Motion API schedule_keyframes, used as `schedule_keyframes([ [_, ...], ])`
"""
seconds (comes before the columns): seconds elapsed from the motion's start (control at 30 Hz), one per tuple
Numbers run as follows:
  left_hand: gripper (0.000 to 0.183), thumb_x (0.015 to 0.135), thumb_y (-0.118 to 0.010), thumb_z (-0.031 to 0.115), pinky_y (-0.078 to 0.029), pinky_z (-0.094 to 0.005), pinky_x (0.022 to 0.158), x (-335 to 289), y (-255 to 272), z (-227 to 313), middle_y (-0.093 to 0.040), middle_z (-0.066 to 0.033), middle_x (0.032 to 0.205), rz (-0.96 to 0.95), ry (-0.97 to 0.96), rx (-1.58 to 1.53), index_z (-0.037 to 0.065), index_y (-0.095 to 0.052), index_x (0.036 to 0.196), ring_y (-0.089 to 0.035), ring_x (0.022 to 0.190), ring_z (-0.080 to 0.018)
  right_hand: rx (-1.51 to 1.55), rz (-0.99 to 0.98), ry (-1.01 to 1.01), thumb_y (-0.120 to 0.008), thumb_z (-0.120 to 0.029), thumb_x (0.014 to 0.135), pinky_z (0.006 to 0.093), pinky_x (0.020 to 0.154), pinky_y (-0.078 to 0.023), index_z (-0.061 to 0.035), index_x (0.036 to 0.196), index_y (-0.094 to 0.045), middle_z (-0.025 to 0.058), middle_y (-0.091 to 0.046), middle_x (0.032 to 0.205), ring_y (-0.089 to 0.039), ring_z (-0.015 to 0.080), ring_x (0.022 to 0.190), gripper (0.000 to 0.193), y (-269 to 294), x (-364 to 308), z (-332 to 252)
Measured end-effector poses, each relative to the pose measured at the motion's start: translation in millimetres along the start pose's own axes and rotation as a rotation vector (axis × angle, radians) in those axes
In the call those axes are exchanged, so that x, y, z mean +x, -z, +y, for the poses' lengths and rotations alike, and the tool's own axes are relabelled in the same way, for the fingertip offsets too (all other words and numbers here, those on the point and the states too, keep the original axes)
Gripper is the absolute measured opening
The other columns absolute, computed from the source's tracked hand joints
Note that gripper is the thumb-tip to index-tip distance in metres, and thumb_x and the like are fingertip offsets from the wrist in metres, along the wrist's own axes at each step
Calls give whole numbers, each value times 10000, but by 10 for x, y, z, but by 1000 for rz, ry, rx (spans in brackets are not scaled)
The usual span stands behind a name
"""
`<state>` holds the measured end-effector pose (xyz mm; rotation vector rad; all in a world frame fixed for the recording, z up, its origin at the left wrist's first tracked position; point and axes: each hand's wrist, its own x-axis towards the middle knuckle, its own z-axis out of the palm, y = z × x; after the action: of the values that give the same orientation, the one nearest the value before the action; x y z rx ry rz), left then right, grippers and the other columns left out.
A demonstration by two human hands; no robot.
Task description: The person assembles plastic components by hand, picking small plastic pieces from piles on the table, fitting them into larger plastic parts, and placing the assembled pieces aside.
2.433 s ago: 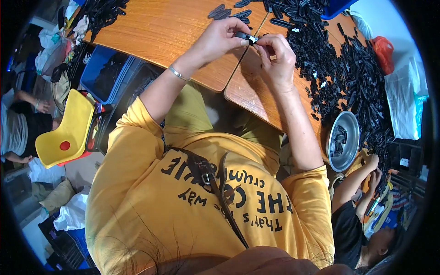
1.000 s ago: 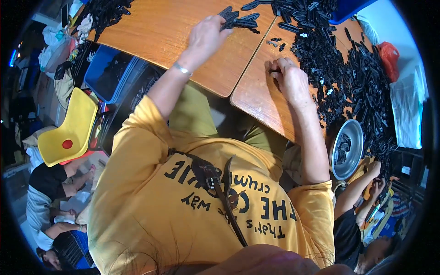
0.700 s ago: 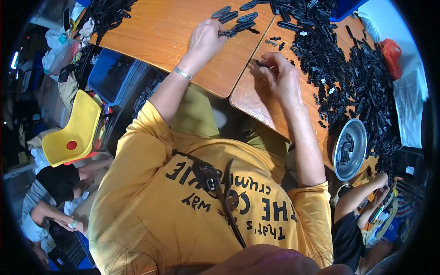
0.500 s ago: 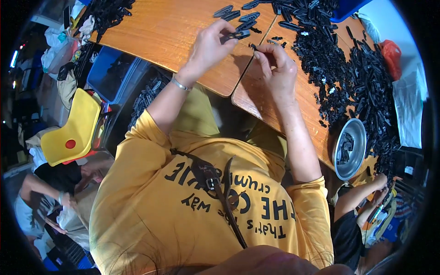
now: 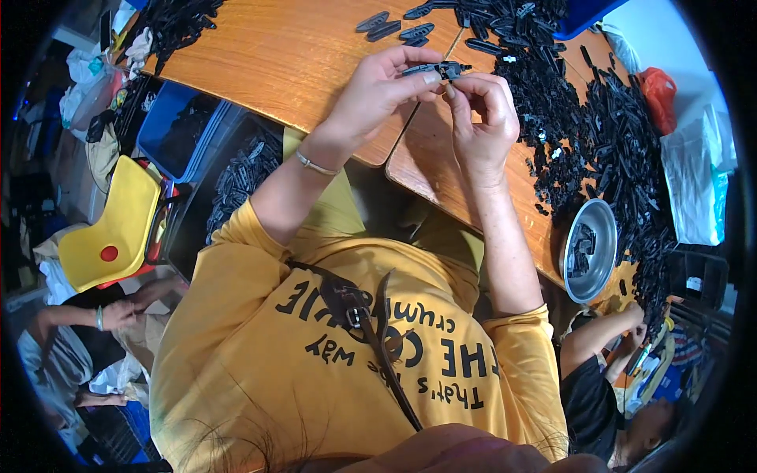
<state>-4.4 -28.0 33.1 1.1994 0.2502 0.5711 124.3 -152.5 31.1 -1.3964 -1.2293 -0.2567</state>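
Note:
Above the wooden table, my left hand (image 5: 382,93) pinches an oblong black plastic part (image 5: 446,70) between thumb and fingers. My right hand (image 5: 485,118) is closed at the right end of that part, thumb against fingertips. The small black plastic piece in its pinch is mostly hidden by the fingers. Just beyond my hands lie several loose oblong black parts (image 5: 384,31) with slots in them. To the right spreads a heap of small black pieces (image 5: 544,118).
A larger pile of long black parts (image 5: 623,150) covers the right side, with a metal bowl (image 5: 608,260) at the table edge. Blue bins (image 5: 169,130) and a yellow chair (image 5: 118,225) stand at left. Other people (image 5: 603,370) work at lower right and lower left.
My two hands have come together: the left moved right with the oblong part, and the right now meets its end. The whole view has shifted slightly.

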Motion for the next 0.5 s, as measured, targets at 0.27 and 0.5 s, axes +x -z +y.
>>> schedule_keyframes([
  [0.27, 372, 1044, -619, 105, -567, -346, 1026, -3, 101, -228, -660, -107, 1303, -123, 120, -499, 4, -553, 1396, -681, 1152, -191, -20, -37, -80, -801, 53, 827, 253, 613, -544, -12, 911, -680, 81, -671, 882, -655, 146, 687, 161, 64, 14, 38],
  [0.5, 358, 1000, -648, 22, -542, -338, 1010, 2, 80, -340, -663, -68, 1241, -114, 171, -499, 41, -571, 1349, -677, 1090, -169, 60, -91, -117, -803, 53, 836, 239, 588, -524, -13, 912, -692, 57, -661, 872, -644, 107, 681, 150, 74, 44, -2],
])
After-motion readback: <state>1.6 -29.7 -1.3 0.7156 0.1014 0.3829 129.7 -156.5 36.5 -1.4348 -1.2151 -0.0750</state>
